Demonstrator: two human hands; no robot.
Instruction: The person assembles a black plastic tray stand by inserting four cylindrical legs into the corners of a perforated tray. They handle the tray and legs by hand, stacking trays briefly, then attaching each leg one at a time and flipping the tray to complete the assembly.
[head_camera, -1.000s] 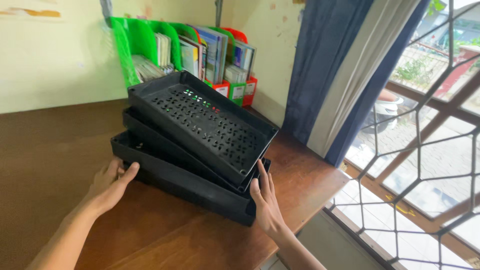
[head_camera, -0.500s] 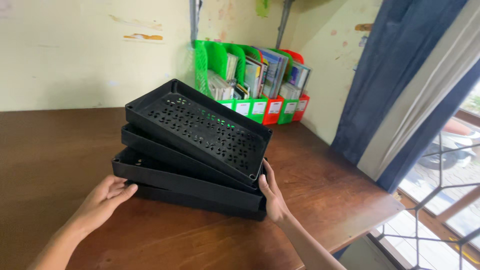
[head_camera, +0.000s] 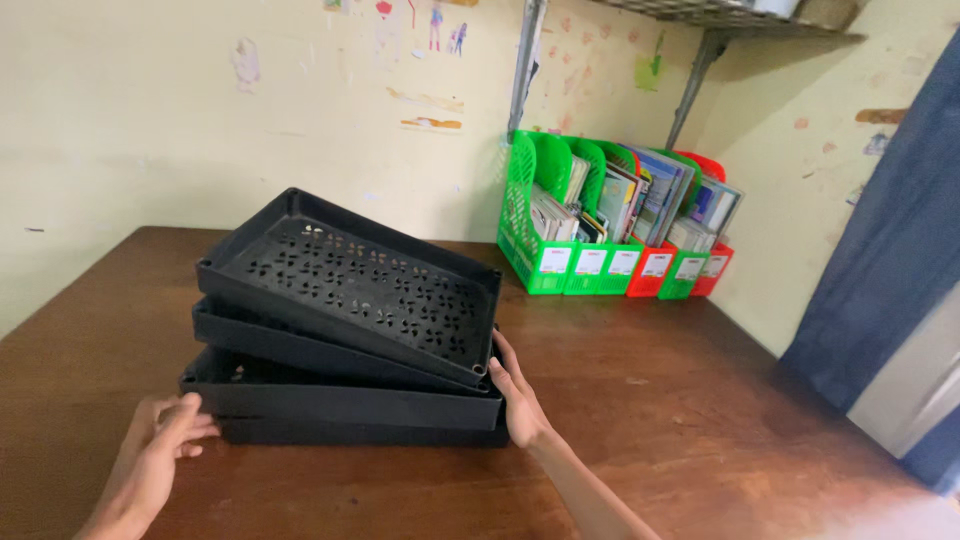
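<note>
A stack of black plastic trays (head_camera: 345, 330) with perforated bottoms sits on a dark wooden table (head_camera: 700, 410). The top tray is tilted, its far edge raised. My right hand (head_camera: 518, 395) presses flat against the stack's right end, fingers spread. My left hand (head_camera: 160, 445) rests on the table at the stack's lower left corner, its fingertips just touching the bottom tray. Neither hand wraps around anything.
Green and red magazine files (head_camera: 620, 215) stuffed with books and papers stand at the back right against the yellow wall. A metal shelf bracket (head_camera: 525, 65) runs up the wall above them. A blue curtain (head_camera: 890, 260) hangs at the right.
The view has swung left, away from the window. The stack now sits squarer on the table, and my left hand has slid lower, toward its corner.
</note>
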